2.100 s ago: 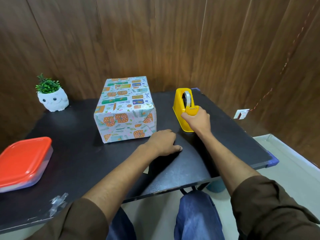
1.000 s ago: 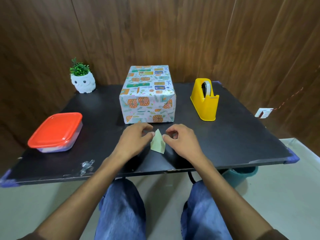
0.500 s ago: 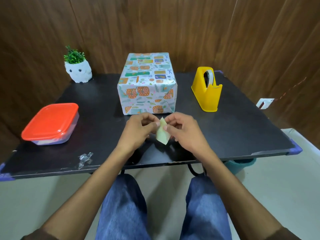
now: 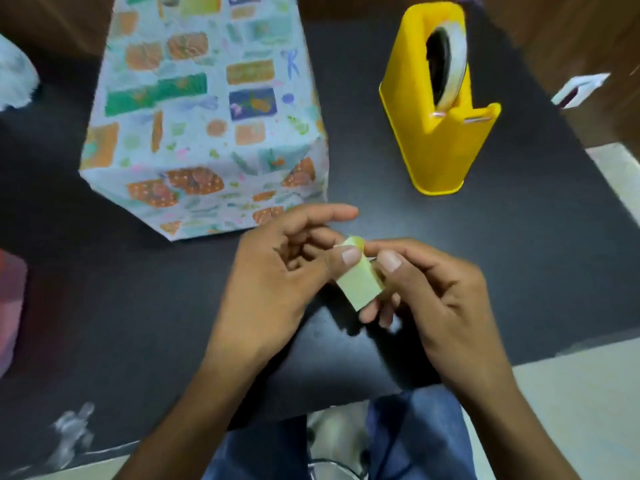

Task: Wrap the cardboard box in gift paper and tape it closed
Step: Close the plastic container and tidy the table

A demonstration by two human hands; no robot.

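The box, covered in light paper printed with orange, green and blue gift shapes, stands on the black table just beyond my hands. My left hand and my right hand meet in front of it, above the table. Both pinch a small pale yellow-green folded slip of paper between thumbs and fingertips. A yellow tape dispenser with its roll of tape stands to the right of the box, apart from both hands.
A white pot shows at the far left edge and a red-lidded container at the left. A crumpled bit of clear tape lies near the table's front edge. My blue-jeaned knees are below.
The view has come much closer to the table. My hands have lifted the paper slip off the table, and both hold it in the air.
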